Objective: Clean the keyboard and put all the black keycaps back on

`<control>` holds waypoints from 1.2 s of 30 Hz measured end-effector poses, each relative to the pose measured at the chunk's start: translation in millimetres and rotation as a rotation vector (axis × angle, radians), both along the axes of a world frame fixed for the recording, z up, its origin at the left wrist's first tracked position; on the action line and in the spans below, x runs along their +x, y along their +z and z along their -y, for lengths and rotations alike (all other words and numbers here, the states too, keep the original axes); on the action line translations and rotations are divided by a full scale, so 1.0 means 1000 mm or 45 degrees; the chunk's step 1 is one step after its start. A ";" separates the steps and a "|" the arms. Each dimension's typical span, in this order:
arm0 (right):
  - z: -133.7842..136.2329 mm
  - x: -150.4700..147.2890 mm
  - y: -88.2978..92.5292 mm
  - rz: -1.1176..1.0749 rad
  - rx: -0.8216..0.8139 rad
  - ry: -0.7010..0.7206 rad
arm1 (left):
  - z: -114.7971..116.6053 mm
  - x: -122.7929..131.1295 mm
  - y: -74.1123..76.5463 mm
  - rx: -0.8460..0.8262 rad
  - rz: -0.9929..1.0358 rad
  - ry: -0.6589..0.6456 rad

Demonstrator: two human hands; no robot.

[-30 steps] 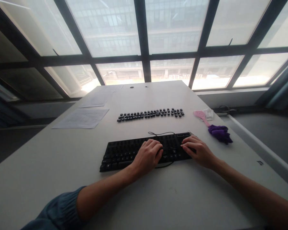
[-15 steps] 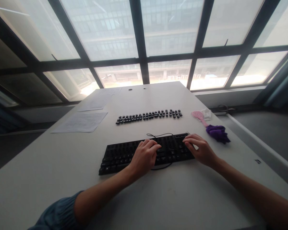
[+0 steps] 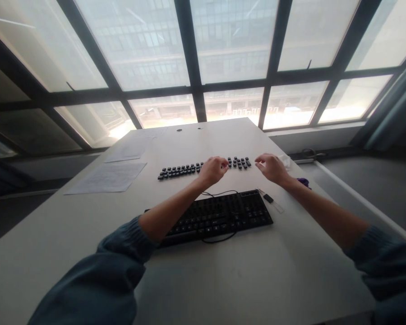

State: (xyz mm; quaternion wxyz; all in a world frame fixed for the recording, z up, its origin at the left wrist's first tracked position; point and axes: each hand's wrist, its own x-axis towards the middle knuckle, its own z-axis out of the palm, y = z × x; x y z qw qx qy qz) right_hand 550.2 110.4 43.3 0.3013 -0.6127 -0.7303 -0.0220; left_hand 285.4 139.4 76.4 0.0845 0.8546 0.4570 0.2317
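Note:
My left hand (image 3: 214,171) hovers over the row of loose black keycaps (image 3: 179,171), its fingers curled and closed. What it pinches, if anything, is too small to make out. My right hand (image 3: 272,168) is just past the right end of the row, thumb and forefinger apart with nothing visible between them. The black keyboard (image 3: 219,214) lies in front of me, partly covered by my left forearm; some of its keys appear to be off. At its right end lies a wire keycap puller (image 3: 268,198) with a dark handle.
Sheets of paper (image 3: 106,178) lie at the left of the white table (image 3: 250,271). Purple cloth (image 3: 303,182) and a white wrapper (image 3: 284,161) are by my right arm, partly hidden. The keyboard cable (image 3: 219,194) loops behind the keyboard. Large windows stand beyond the table.
Both hands have moved forward from the keyboard to the loose keycaps. My right arm now covers most of the purple cloth and the pink brush. The puller has come into full view.

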 end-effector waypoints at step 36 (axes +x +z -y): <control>0.047 -0.004 -0.009 -0.302 -0.053 0.379 | 0.027 0.050 -0.026 -0.123 0.088 -0.258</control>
